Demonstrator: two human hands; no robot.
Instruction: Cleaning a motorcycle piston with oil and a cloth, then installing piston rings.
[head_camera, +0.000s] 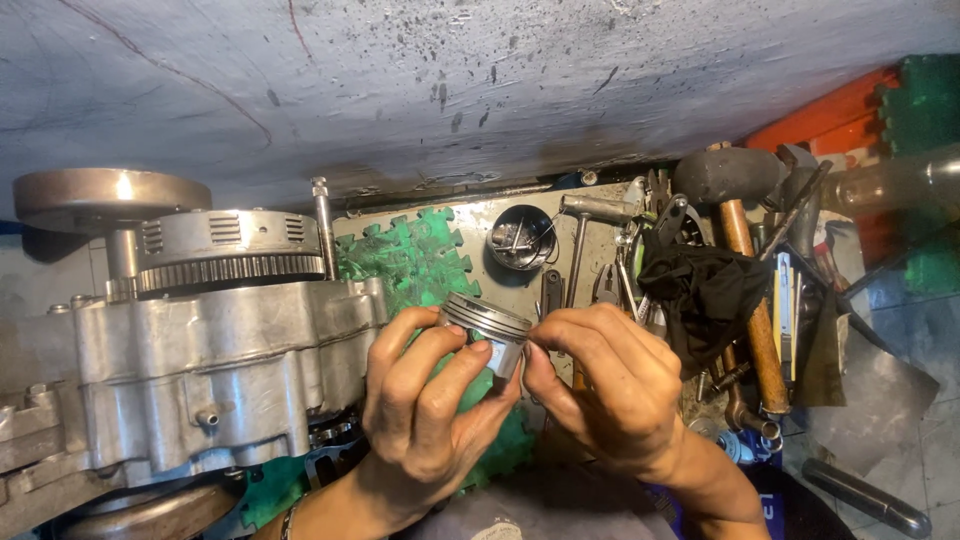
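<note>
A round metal piston (487, 321) with grooved rings sits between both hands at the centre. My left hand (425, 400) wraps its fingers around the piston's lower side. My right hand (600, 385) pinches at the piston's right edge with fingertips close together; what the fingertips grip is too small to tell. A large grey engine case (200, 370) with a toothed clutch drum (225, 250) lies just left of my left hand.
A green foam mat (410, 260) lies under the hands. At the right, a tool pile holds a wooden-handled mallet (745, 230), a black cloth (705, 285), wrenches and a small round metal dish (520, 238). A grey concrete wall (450, 90) stands behind.
</note>
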